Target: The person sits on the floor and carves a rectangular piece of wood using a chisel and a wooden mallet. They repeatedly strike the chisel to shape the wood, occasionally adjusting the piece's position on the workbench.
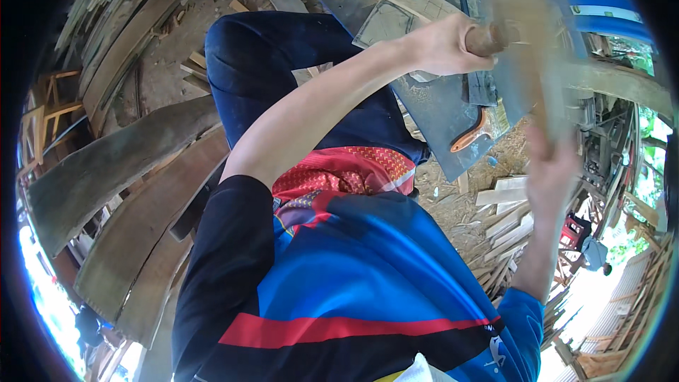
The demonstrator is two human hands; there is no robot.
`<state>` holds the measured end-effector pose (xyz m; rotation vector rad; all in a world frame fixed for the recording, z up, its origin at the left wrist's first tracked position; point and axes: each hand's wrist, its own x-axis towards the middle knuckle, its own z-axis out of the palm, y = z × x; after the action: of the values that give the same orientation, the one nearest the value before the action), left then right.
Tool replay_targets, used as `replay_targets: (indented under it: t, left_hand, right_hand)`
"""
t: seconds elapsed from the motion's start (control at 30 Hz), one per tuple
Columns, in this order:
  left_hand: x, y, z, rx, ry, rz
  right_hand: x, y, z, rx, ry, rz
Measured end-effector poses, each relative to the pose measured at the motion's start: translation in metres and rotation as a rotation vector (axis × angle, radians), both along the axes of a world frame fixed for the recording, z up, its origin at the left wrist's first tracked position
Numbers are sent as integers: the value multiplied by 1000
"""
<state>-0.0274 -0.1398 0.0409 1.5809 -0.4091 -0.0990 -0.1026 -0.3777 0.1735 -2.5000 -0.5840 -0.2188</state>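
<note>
Sawdust-strewn workshop floor, planks stacked all round. Nearest is the blue, black and red shirt (pixel 353 290) filling the lower frame. Beyond it, right hand (pixel 552 170) grips a blurred wooden piece (pixel 544 78), fingers closed around its lower end. Left hand (pixel 442 46), above the shirt, is clamped on a round tool handle (pixel 488 39); its head is blurred, kind unclear. Risk: both look mid-swing, so a miss could strike the right fingers, or the piece could slip. Farther out: handsaw with orange handle (pixel 472 138) on a grey sheet (pixel 442 110), long boards (pixel 127 191) left of the shirt.
</note>
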Motion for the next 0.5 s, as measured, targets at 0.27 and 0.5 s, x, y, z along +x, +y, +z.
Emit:
replay_targets:
  t: [0.27, 0.5]
  left_hand:
    - [0, 0, 1, 45, -16, -21]
    - [2, 3, 8, 11, 1, -4]
  right_hand:
    - [-10, 5, 16, -18, -2, 9]
    - [3, -30, 56, 194, 93, -105]
